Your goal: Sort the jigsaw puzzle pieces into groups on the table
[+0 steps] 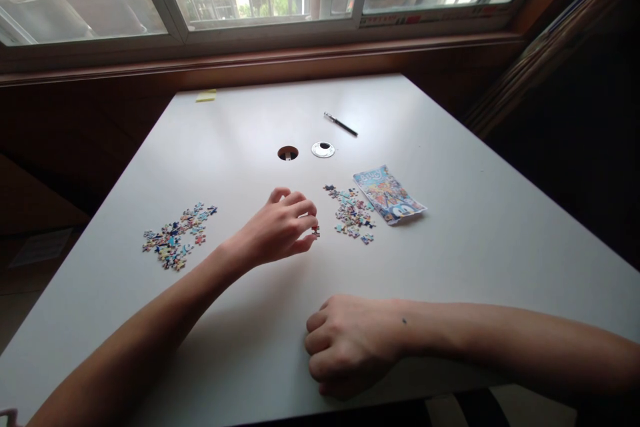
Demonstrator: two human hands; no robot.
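Note:
Above the middle of the white table [450,253], my left hand [285,227] pinches a small reddish puzzle piece [316,231] between thumb and fingers. My right hand [350,343] rests near the front edge with its fingers curled under; whatever they hold, if anything, is hidden. Just right of my left hand lies a loose pile of puzzle pieces [354,213]. A second scattered pile [173,240] is at the left. Touching or close to the right pile is a colourful printed sheet [389,193], its lower edge slightly raised.
A black pen [341,124] lies toward the back. A round cable hole [288,153] sits beside a silver round cover [323,149]. Yellow tape [206,95] marks the far left edge. Beyond the table are a window sill [250,60] and barred windows.

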